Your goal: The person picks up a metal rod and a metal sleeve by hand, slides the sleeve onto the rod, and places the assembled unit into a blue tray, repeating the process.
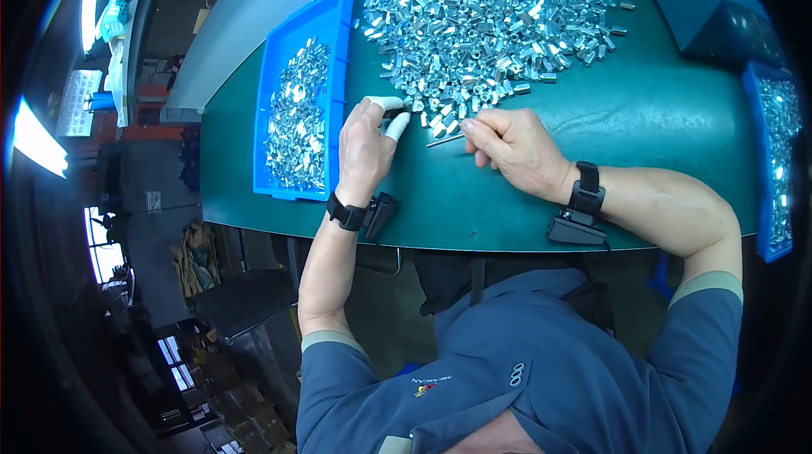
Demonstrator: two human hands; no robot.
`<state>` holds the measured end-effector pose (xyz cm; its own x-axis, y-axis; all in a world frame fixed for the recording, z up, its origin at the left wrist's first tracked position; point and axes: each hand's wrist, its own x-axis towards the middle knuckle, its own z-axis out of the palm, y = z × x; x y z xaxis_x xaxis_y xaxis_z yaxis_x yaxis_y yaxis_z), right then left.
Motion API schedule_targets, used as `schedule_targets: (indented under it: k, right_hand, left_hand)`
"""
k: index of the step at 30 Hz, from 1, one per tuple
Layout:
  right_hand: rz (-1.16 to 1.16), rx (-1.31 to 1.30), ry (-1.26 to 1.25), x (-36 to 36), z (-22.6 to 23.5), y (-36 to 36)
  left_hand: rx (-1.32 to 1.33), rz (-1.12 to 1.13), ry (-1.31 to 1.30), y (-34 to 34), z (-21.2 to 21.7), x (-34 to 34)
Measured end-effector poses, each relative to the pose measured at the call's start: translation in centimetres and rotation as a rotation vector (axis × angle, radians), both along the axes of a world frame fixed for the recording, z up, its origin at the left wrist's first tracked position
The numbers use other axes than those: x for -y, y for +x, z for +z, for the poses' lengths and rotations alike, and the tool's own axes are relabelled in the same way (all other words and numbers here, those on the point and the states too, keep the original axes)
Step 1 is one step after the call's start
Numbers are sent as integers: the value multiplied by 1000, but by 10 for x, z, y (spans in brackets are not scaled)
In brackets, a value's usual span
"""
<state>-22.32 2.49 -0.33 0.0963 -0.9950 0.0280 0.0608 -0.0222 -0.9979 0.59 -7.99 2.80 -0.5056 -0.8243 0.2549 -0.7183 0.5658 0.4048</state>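
Note:
My left hand [365, 145] is at the near left edge of a heap of small silvery metal hex standoffs [491, 23]. White covers wrap its thumb and forefinger, which curl toward each other in a pinch. Whatever lies between those fingertips is too small to make out. My right hand [512, 145] is closed around a thin metal rod [446, 140], whose free end points left toward the left hand. Several loose standoffs [444, 123] lie on the green tabletop between both hands.
A blue tray [262, 128] of similar metal pieces stands left of my left hand. Another blue tray [759, 158] with metal parts sits at the far right. Behind it is a blue-grey machine housing [702, 6]. The green table [660, 116] curves along its near edge.

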Motion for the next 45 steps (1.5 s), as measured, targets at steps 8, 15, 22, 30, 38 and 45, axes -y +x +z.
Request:
schedule_targets:
  k: [8, 15, 22, 30, 38, 45]
  right_hand:
    - [-2, -5, 34, 0, -1, -1]
    - [-2, -33, -7, 1, -4, 2]
    - [4, -108, -37, 2, -7, 1]
    - [59, -95, -28, 2, -9, 2]
    - [35, -45, -62, 1, -10, 4]
    - [84, -254, -148, -2, -9, 2]
  left_hand:
    - [25, -27, -74, 1, -9, 6]
    - [-66, -53, 26, 11, -6, -18]
    - [-199, -130, 72, 8, 13, -50]
    - [-201, -172, 106, 4, 13, -52]
    - [-196, -160, 255, 5, 13, -53]
    - [-198, -234, 184, -8, 4, -59]
